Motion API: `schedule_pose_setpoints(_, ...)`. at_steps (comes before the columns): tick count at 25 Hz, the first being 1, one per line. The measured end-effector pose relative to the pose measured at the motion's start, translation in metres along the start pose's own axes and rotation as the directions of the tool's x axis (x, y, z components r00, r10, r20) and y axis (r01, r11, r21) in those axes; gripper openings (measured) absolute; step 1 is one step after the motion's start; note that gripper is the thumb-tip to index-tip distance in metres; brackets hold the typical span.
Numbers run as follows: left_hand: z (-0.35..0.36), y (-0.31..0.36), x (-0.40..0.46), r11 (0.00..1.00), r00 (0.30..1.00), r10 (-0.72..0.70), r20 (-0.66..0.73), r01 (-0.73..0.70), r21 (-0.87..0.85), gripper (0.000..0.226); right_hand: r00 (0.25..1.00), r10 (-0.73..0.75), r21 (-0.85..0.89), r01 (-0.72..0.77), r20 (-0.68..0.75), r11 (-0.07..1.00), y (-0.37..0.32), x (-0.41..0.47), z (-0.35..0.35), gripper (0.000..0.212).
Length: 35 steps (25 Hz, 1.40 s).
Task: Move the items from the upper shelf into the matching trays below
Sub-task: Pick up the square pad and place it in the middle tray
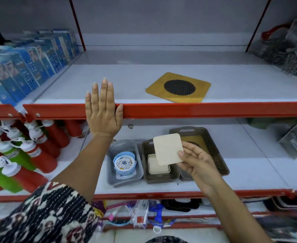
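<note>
While the left hand lies flat and spread on the red front edge of the upper shelf, fingers pointing far and thumb hooked over the rail, the right hand pinches a pale square coaster by its near right corner, thumb on top and fingers beneath. That coaster hangs tilted above the middle tray on the lower shelf, where a matching square already lies. Left of it, touching, a clear grey tray holds a round blue holder with a flowered top. Right of it, a larger brown tray holds a yellow mat, mostly hidden by the hand. On the upper shelf one yellow mat with a dark round mesh centre lies flat near the front edge, well right of the left hand.
</note>
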<state>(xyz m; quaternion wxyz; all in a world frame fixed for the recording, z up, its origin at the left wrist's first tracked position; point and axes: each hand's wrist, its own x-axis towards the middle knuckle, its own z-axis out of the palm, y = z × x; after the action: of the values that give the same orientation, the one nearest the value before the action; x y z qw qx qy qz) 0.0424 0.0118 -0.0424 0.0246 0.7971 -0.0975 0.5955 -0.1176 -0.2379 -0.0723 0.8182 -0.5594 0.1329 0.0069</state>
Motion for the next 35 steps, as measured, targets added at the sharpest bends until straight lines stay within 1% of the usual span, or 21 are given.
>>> schedule_pose_setpoints(5, -0.002, 0.001, 0.0, 1.0, 1.0, -0.012, -0.003, 0.012, 0.012, 0.058, 0.973, 0.198, 0.014, -0.198, -0.12, 0.98, 0.064, 0.01, -0.018, 0.033)
schedule_pose_setpoints(9, -0.002, 0.002, 0.001, 1.0, 1.0, -0.013, -0.005, 0.013, 0.011, 0.058, 0.943, 0.287, 0.036, -0.285, -0.166, 0.958, 0.091, 0.014, -0.026, 0.032)
schedule_pose_setpoints(14, -0.003, 0.007, 0.004, 1.0, 0.999, -0.024, -0.024, 0.024, 0.017, 0.058, 0.933, 0.302, 0.079, -0.292, -0.193, 0.953, 0.092, 0.019, -0.029, 0.029)
schedule_pose_setpoints(18, 0.001, 0.0, 0.001, 0.999, 0.999, -0.029, -0.026, 0.03, 0.038, 0.057, 0.936, 0.287, 0.048, -0.284, -0.202, 0.958, 0.081, 0.044, -0.011, 0.029)
schedule_pose_setpoints(20, 0.001, 0.002, 0.0, 0.999, 0.999, -0.022, -0.028, 0.023, 0.041, 0.057, 0.92, 0.297, 0.01, -0.304, -0.255, 0.953, 0.079, 0.058, -0.004, 0.03)
schedule_pose_setpoints(24, 0.002, 0.003, -0.002, 0.999, 0.998, -0.027, -0.052, 0.029, 0.041, 0.057, 0.857, 0.359, -0.053, -0.405, -0.369, 0.913, 0.087, 0.085, 0.005, 0.034)
schedule_pose_setpoints(26, 0.004, 0.001, -0.001, 0.999, 0.998, -0.021, -0.066, 0.024, 0.043, 0.058, 0.85, 0.367, -0.069, -0.421, -0.377, 0.904, 0.09, 0.093, 0.008, 0.035)
schedule_pose_setpoints(28, 0.005, 0.0, -0.002, 0.999, 0.997, -0.002, -0.078, 0.005, 0.035, 0.059, 0.859, 0.362, -0.08, -0.416, -0.363, 0.906, 0.092, 0.099, 0.009, 0.039)
schedule_pose_setpoints(30, 0.007, 0.001, -0.004, 1.0, 0.996, 0.011, -0.085, -0.009, 0.03, 0.06, 0.872, 0.342, -0.145, -0.411, -0.352, 0.9, 0.094, 0.101, 0.01, 0.045)
schedule_pose_setpoints(31, 0.007, 0.001, -0.003, 1.0, 0.996, 0.013, -0.089, -0.011, 0.025, 0.059, 0.877, 0.317, -0.224, -0.411, -0.36, 0.884, 0.096, 0.101, 0.01, 0.048)
schedule_pose_setpoints(33, 0.008, 0.0, -0.003, 1.0, 0.996, 0.016, -0.093, -0.014, 0.022, 0.059, 0.899, 0.253, -0.422, -0.397, -0.358, 0.815, 0.101, 0.099, 0.009, 0.05)
schedule_pose_setpoints(35, 0.007, 0.0, -0.002, 0.999, 0.997, 0.018, -0.08, -0.015, 0.034, 0.059, 0.927, 0.195, -0.577, -0.355, -0.321, 0.735, 0.103, 0.093, 0.009, 0.052)
